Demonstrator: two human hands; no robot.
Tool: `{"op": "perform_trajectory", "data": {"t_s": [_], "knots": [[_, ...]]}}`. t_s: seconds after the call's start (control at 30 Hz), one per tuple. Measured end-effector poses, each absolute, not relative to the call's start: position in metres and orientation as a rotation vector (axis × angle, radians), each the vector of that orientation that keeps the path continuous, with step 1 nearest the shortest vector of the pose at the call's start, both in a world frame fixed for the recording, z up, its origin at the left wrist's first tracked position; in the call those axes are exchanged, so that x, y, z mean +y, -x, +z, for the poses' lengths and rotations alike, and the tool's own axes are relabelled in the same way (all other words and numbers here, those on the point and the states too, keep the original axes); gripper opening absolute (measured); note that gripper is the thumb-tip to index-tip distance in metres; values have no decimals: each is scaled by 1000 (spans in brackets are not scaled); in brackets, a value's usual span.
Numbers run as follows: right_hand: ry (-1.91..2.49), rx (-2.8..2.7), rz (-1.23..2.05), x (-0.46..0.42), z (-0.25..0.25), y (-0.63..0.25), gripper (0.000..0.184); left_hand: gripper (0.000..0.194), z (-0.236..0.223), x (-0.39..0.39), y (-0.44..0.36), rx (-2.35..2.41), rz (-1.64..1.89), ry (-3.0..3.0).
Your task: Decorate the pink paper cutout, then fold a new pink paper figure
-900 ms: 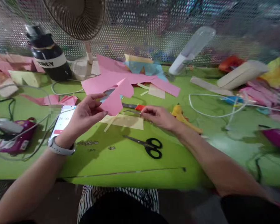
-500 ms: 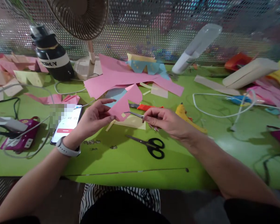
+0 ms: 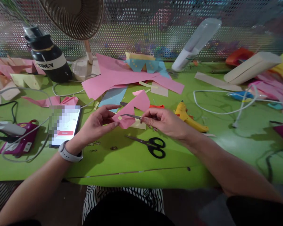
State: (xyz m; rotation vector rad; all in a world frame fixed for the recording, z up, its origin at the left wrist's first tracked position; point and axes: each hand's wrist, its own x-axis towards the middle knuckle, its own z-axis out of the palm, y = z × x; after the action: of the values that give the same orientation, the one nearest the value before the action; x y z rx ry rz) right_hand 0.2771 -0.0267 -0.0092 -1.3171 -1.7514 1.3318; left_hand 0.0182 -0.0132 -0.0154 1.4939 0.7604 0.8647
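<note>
My left hand (image 3: 100,123) pinches the left edge of a folded, mask-shaped piece of pink paper (image 3: 141,101), held above the table. In my right hand (image 3: 163,122) are thin metal tweezers (image 3: 132,116), their bent tip over the paper's lower left part. A tiny pale yellow square (image 3: 119,118) sits on the pink paper near that tip; whether the tip touches it I cannot tell. Below both hands lie scissors (image 3: 153,147) with black handles. Behind the paper, partly hidden, are a utility knife (image 3: 157,106) with an orange handle and a pale yellow strip (image 3: 139,125).
At left are a phone (image 3: 65,127), a purple power strip (image 3: 20,139) and cables. A black bottle (image 3: 50,59), a fan (image 3: 73,15) and pink sheets (image 3: 113,77) stand or lie behind. A yellow glue gun (image 3: 190,119) lies right of my right hand.
My right hand has brought the tweezers up from the table, left over the pink paper. A tiny yellow square first shows at the tip, then on the paper. My left hand keeps its pinch.
</note>
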Motion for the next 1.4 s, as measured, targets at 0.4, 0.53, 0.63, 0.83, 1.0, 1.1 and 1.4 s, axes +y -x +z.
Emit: {"op": "perform_trajectory", "data": {"t_s": [0.4,0.53,0.63,0.83,1.0,1.1,1.4], "knots": [[1318,-1802,1287,-27,-8,-275,27,45,-16,-14,-19,772,858,-1500],[1324,-1813,1280,-27,-7,-276,27,44,-16,-14,-19,772,852,-1508],[1319,-1824,1278,-27,-7,-276,27,46,-16,-15,-19,775,851,-1502],[1328,-1820,1273,-26,-6,-275,29,47,-15,-16,-18,790,842,-1515],[1331,-1819,1273,-26,-7,-275,31,46,-14,-16,-18,788,835,-1540],[1327,-1824,1269,-26,-7,-275,32,45,-14,-16,-17,781,823,-1550],[1335,-1824,1262,-27,-7,-274,32,46,-16,-16,-16,773,821,-1557]]}}
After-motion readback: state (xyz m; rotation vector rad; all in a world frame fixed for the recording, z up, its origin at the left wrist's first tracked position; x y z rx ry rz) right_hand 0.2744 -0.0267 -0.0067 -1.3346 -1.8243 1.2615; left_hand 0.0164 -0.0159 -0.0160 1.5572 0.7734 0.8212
